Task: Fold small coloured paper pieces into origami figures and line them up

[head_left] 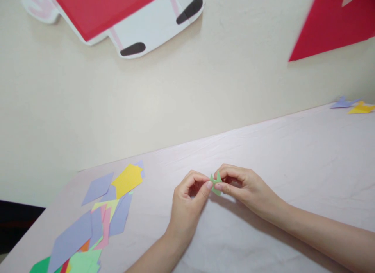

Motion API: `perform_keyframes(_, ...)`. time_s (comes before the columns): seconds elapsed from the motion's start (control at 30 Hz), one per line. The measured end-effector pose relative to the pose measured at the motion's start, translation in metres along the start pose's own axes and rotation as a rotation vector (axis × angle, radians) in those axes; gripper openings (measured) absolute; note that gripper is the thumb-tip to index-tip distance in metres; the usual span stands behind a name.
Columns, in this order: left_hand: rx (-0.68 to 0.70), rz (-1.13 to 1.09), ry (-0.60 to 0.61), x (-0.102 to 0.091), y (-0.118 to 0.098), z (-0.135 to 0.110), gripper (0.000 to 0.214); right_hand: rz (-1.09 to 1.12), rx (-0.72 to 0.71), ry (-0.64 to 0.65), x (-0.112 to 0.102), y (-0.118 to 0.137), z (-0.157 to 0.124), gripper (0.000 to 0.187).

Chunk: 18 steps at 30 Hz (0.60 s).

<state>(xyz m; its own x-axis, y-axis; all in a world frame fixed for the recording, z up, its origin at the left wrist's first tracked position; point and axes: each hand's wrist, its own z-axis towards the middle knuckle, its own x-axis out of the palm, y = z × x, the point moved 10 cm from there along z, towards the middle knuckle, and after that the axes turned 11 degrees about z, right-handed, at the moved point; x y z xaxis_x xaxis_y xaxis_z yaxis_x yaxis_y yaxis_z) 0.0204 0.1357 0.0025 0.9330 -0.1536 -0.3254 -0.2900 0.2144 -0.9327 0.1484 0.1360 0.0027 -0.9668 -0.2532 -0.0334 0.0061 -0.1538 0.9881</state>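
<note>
A small piece of folded green paper (216, 190), with two pointed tips sticking up, is pinched between both hands above the pale cloth. My left hand (190, 194) grips its left side between thumb and index finger. On the other side, my right hand (244, 187) holds it with the thumb in front and the fingers behind. The fingers cover part of the paper, so its full shape cannot be made out.
Sheets of coloured paper, among them a yellow one (128, 181) and a purple one (72, 239), lie overlapping at the left. A purple folded piece (342, 103) and a yellow folded piece (361, 108) stand at the far right. A wall (164, 105) with red-and-white cut-outs rises behind the cloth-covered table (287, 155).
</note>
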Motion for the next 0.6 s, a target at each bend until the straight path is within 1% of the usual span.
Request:
perform_keyframes(0.2, -0.009, -0.02, -0.013, -0.0013, 0.0026, -0.0002, 0.01, 0.009, 0.024, 0.018, 0.0013, -0.0017, 0.0002, 0.019)
perform_keyframes(0.33, -0.021, -0.053, -0.042, -0.0037, 0.0033, 0.0017, 0.011, 0.067, 0.048, -0.015, -0.0019, -0.003, 0.0, 0.019)
perform_keyframes(0.47, -0.049, -0.074, -0.063, -0.0045, 0.0049, 0.0018, 0.011, 0.093, 0.041, -0.012, -0.0022, -0.0019, 0.0001, 0.019)
perform_keyframes(0.6, -0.046, -0.07, -0.054, -0.0033, 0.0031, 0.0013, 0.012, 0.1, 0.038, 0.002, -0.0003, -0.0018, -0.0008, 0.02)
